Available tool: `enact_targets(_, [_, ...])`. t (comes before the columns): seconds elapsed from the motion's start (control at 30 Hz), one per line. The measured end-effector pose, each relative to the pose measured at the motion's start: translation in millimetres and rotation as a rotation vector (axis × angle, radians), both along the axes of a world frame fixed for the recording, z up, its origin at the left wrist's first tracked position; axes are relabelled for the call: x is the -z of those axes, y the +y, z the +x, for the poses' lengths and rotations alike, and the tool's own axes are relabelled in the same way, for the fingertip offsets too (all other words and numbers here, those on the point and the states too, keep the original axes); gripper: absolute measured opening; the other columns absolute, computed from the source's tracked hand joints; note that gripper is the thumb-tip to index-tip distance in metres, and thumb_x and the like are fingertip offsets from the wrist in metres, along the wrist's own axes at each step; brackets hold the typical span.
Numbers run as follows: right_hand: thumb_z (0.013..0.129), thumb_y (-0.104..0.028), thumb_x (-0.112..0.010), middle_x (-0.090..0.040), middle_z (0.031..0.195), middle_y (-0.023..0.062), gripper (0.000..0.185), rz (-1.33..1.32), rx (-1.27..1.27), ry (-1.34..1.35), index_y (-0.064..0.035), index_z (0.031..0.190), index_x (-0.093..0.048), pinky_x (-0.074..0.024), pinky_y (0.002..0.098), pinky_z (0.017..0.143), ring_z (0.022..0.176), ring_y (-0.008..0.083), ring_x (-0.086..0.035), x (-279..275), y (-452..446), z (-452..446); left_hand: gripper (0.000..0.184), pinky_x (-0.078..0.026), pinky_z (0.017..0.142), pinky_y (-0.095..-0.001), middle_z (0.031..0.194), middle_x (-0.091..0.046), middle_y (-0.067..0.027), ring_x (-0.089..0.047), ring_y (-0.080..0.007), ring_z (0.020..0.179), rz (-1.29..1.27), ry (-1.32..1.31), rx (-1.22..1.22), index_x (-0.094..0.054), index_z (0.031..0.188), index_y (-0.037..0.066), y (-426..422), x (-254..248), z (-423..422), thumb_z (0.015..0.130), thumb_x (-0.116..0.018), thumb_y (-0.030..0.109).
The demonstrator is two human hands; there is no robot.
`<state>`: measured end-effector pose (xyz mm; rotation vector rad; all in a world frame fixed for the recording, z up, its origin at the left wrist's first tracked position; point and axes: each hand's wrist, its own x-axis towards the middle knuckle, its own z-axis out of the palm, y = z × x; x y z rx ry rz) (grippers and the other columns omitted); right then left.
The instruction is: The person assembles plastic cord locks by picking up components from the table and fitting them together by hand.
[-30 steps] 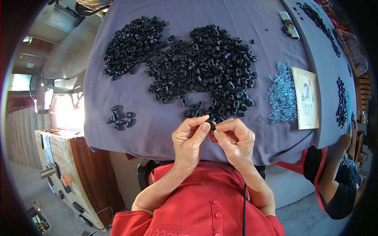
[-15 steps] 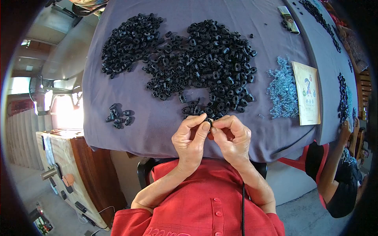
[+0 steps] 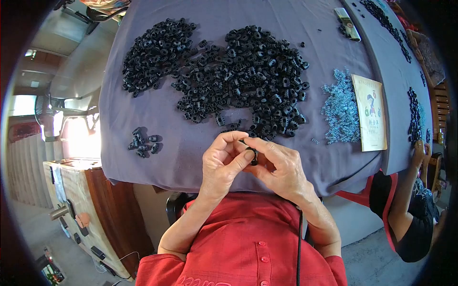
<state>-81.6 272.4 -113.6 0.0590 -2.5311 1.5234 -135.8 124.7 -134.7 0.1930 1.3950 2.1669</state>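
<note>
My left hand (image 3: 224,164) and my right hand (image 3: 281,168) meet above the front edge of the cloth-covered table. Between their fingertips is a small black plastic cord lock (image 3: 254,157), partly hidden by the fingers. The left thumb and forefinger pinch it from one side; the right fingers curl round the other side. Just beyond my hands spreads a large pile of black cord lock parts (image 3: 267,81). To the left lies a small group of cord locks (image 3: 142,141). A heap of small metal springs (image 3: 341,112) is on the right.
A second black pile (image 3: 160,52) lies at the far left of the table. Beside the springs is a paper booklet (image 3: 370,114), with a white packet (image 3: 348,24) farther back. At right, a co-worker's hands (image 3: 420,153) touch black parts. A wooden cabinet (image 3: 114,219) stands at left.
Both hands have turned and drawn slightly closer to my body. My right fingers now reach over the top of the cord lock, and more of its black body shows below the left thumb.
</note>
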Motion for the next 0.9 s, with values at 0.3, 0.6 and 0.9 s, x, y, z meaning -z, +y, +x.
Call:
enact_targets(0.3, [0.064, -0.013, -0.081, -0.054, 0.100, 0.0051, 0.043, -0.218, 0.006, -0.002, -0.0048, 0.103, -0.064, -0.0475, 0.0273, 0.060, 0.072, 0.0135, -0.055, 0, 4, 5, 0.044, -0.052, 0.073, -0.0236, 0.099, -0.063, -0.0081, -0.060, -0.0144, 0.090, 0.356, -0.546, 0.158, -0.048, 0.125, 0.004, 7, -6, 3, 0.085, -0.066, 0.010])
enact_targets(0.6, [0.064, -0.017, -0.081, -0.063, 0.096, 0.0090, 0.039, -0.147, 0.035, 0.101, -0.0046, 0.098, -0.064, -0.0472, 0.0327, 0.070, 0.077, 0.0230, -0.056, 5, 0, 6, 0.044, -0.051, 0.071, -0.0234, 0.097, -0.061, -0.0098, -0.060, -0.0156, 0.088, 0.411, -0.557, 0.168, -0.047, 0.124, 0.007, 2, 12, 11, 0.085, -0.067, 0.010])
enact_targets(0.9, [0.066, -0.019, -0.080, -0.062, 0.100, 0.0109, 0.040, -0.230, 0.069, 0.022, -0.0037, 0.099, -0.064, -0.0488, 0.0348, 0.073, 0.080, 0.0275, -0.057, -2, -4, 12, 0.043, -0.049, 0.070, -0.0274, 0.093, -0.062, -0.0082, -0.060, -0.0172, 0.086, 0.306, -0.514, 0.116, -0.048, 0.121, 0.008, 4, 12, 14, 0.084, -0.068, 0.010])
